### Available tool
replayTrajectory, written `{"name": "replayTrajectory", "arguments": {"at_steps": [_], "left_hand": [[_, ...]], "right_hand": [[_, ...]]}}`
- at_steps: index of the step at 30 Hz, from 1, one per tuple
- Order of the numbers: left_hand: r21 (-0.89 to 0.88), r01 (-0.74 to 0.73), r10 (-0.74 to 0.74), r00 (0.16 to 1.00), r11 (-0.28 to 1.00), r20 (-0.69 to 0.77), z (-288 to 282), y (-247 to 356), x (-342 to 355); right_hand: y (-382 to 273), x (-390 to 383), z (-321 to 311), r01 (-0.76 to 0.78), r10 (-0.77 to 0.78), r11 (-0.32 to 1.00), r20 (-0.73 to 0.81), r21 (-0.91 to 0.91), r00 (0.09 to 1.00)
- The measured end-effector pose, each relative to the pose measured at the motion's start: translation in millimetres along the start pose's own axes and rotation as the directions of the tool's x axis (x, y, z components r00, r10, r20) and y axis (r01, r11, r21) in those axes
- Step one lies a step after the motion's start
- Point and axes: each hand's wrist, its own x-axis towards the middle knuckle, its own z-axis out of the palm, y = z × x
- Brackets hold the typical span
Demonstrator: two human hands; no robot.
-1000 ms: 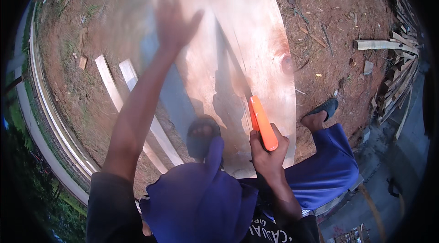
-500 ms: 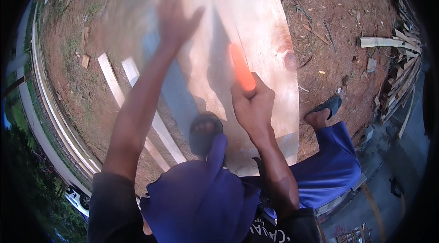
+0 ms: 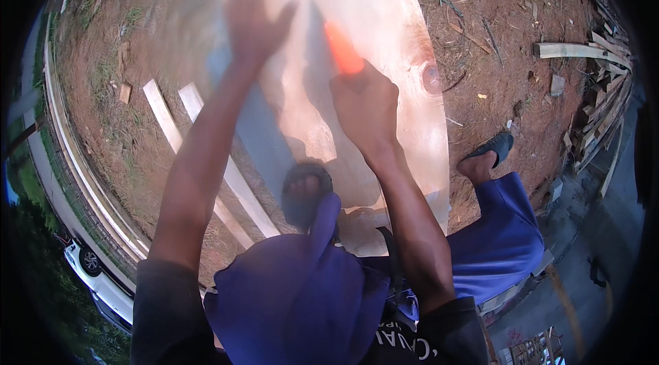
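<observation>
A large pale wooden board [image 3: 412, 131] runs away from me over the ground. My left hand [image 3: 255, 25] lies flat on its far left part, fingers spread and a little blurred. To the right of it my right hand [image 3: 365, 104] is closed around an orange-handled tool [image 3: 342, 49]. The orange part points forward along the board; a blade, if any, cannot be made out. My sandalled left foot [image 3: 305, 190] rests on the board near me, and my right foot [image 3: 487, 157] stands on the soil to its right.
Two narrow wooden strips [image 3: 233, 190] lie on the ground at the left. A heap of scrap wood [image 3: 604, 114] spreads along the right side. A white car [image 3: 99, 282] stands beyond the edging at the lower left. Wood chips and twigs litter the reddish soil.
My right hand has slid forward and slightly left along the board with the orange-handled tool. My left hand stays flat on the board. The view has shifted a little.
</observation>
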Motion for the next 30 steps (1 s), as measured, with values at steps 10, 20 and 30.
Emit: {"name": "replayTrajectory", "arguments": {"at_steps": [10,20,30], "left_hand": [[0.094,0.033,-0.040,0.996,0.995,0.074,-10.9,-0.5,-0.6],[0.043,0.041,-0.045,0.995,0.998,0.091,-4.9,-0.2,0.8],[-0.194,0.206,-0.196,0.978,0.959,0.070,-14.0,-9.3,3.7]], "right_hand": [[38.8,-200.8,-95.8,0.113,-0.116,0.993,-0.048,-0.043,0.992],[36.9,-100.4,-45.8,0.117,-0.116,0.993,-0.032,0.027,0.993],[37.1,-91.2,-38.1,-0.013,0.013,0.995,-0.007,0.095,1.000]]}}
